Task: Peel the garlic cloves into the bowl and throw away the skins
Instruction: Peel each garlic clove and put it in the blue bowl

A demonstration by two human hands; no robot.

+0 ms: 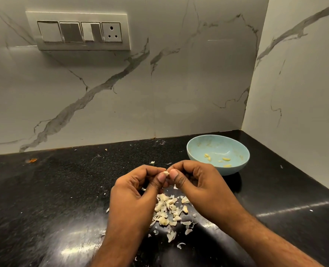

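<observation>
1. my left hand [138,186] and right hand [193,182] meet above the counter [53,189], just in front of the bowl [217,154] and a little to its left.
2. both hands pinch one clove [166,173] between them; each thumb presses up against it and the other fingers curl over the top.
3. the clove is pale and small, mostly hidden by my fingertips, so i cannot tell how much skin is on it.
4. the bowl is light blue and sits on the counter near the corner of the marble wall [179,83]; a few peeled yellowish cloves [215,159] lie in its bottom.
5. a pile [169,211] of unpeeled cloves and loose skins lies on the counter in front of the bowl, below my hands and between my wrists.
6. stray scraps of skin are scattered over the counter around the pile.
7. a switch plate [79,31] with a socket is on the wall, high up and well left of the bowl.
</observation>
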